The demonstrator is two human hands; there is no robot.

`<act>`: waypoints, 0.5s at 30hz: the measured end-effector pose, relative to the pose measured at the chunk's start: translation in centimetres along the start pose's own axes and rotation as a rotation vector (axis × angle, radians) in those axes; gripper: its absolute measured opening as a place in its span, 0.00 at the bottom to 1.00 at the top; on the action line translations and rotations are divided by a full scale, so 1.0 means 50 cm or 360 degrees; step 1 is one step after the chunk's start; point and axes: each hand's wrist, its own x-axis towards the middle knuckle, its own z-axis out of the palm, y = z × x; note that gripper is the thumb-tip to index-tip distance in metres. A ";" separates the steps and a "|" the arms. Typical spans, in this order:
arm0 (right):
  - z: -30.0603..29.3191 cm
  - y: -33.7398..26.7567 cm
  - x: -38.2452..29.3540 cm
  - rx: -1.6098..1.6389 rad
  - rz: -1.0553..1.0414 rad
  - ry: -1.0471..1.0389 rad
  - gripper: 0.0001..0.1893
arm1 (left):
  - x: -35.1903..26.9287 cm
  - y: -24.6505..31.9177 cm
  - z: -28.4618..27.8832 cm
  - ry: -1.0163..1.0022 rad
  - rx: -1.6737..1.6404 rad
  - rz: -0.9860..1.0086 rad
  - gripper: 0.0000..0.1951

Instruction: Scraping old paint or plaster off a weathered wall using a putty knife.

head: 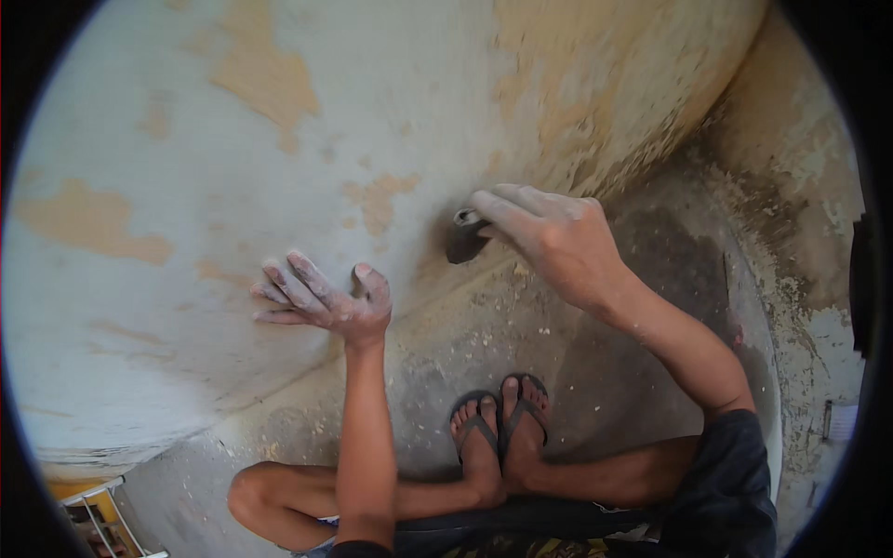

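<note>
My right hand [551, 230], its fingers coated in pale dust, grips a curled piece of black abrasive sheet [466, 245], probably sandpaper. It is close to the lower part of a painted wall [230, 174]; whether the sheet touches the wall is hard to tell. White coating and bare yellowish patches [380, 199] cover the wall's surface. To the left, my left hand [324, 296] is spread in front of the same wall, thumb apart from the fingers. Whitish dust covers it too, and nothing is held there. Contact between its fingertips and the wall is unclear.
Below the wall runs a grey concrete floor [432, 363] strewn with pale flakes. My feet in black flip-flops [504, 418] stand close together on it. A second, stained wall [802, 279] rises at the right. At lower left is a metal frame [115, 516].
</note>
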 end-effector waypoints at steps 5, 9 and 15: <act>0.029 0.002 -0.008 0.0171 -0.0050 -0.0244 0.18 | -0.052 0.051 0.043 0.0055 0.0044 -0.0275 0.43; 0.105 0.027 -0.029 0.0211 -0.0025 -0.0324 0.17 | -0.054 0.063 0.061 0.0138 0.0011 -0.0257 0.41; 0.049 0.030 -0.046 0.0255 0.0030 0.0101 0.18 | -0.051 0.072 0.056 0.0140 0.0059 -0.0206 0.42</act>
